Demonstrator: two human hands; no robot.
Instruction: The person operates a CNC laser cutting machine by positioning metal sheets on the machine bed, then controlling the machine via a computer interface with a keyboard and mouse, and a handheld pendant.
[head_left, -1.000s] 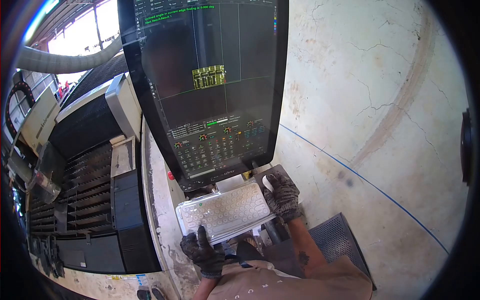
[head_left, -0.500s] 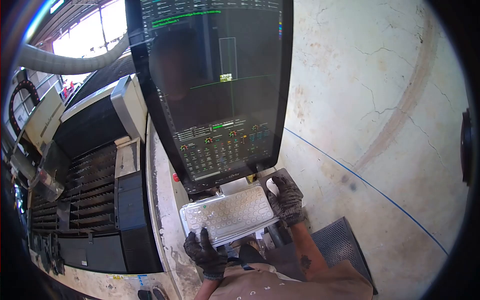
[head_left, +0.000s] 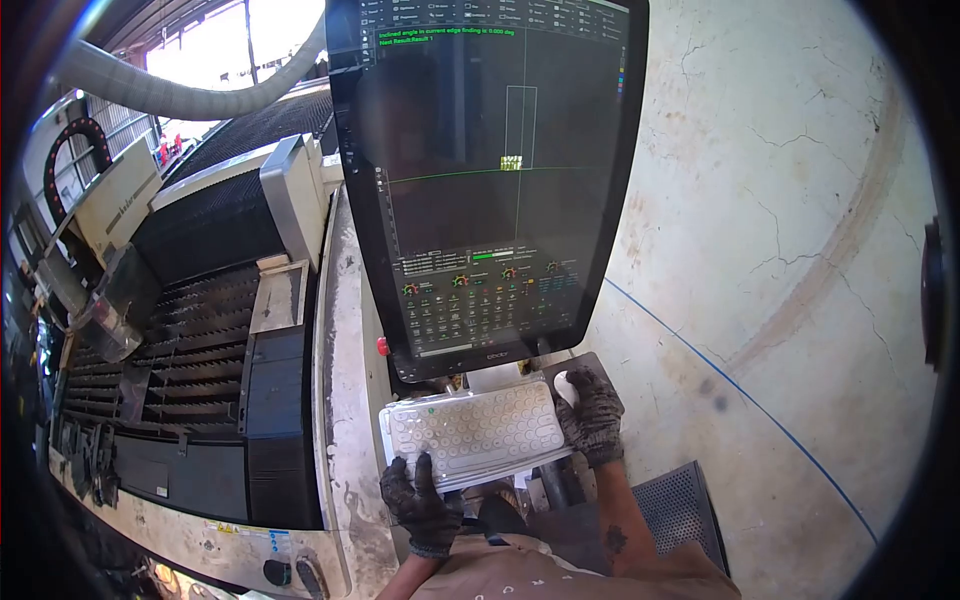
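Observation:
My left hand, in a dark glove, has two fingers stretched onto the lower left keys of the white keyboard, which has a clear plastic cover. My right hand, also gloved, is curled over the white mouse to the right of the keyboard. Above both stands a tall dark screen with green text, a green line, a thin outlined rectangle and rows of small icons.
At the left lies a large machine with a slatted bed, a grey hose above it. A red button sits beside the screen. A blue cable crosses the floor at right, near a perforated mat.
The view has shifted, so the screen, keyboard and both hands appear farther right and more upright. Both hands keep their places on the keyboard and mouse.

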